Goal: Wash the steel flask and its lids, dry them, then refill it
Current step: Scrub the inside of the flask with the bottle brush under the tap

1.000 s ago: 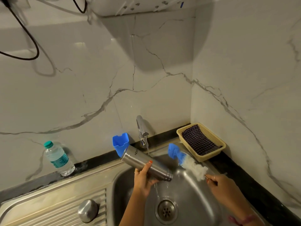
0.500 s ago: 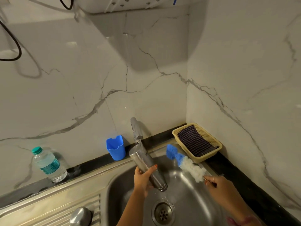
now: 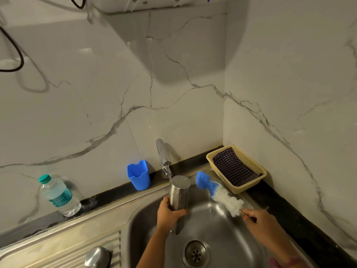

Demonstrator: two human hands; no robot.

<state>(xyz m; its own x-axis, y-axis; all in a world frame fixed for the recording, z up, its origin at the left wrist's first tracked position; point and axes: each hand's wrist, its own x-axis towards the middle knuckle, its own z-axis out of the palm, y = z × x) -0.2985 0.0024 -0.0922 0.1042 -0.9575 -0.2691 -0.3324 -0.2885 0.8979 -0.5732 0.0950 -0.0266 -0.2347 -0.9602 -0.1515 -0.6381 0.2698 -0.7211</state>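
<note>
Rinsing is the step in hand: the left hand [image 3: 170, 213] grips the steel flask [image 3: 179, 192] upside down over the sink [image 3: 216, 225], beneath the tap [image 3: 164, 157]. The right hand [image 3: 258, 219] holds the bottle brush [image 3: 220, 196] beside it. Next, probably, turn the mouth up and scrub inside.

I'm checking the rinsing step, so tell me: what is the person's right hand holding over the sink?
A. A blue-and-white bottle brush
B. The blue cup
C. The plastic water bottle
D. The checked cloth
A. The right hand grips the wire handle of the bottle brush beside the steel flask, which the left hand holds under the tap.
</note>
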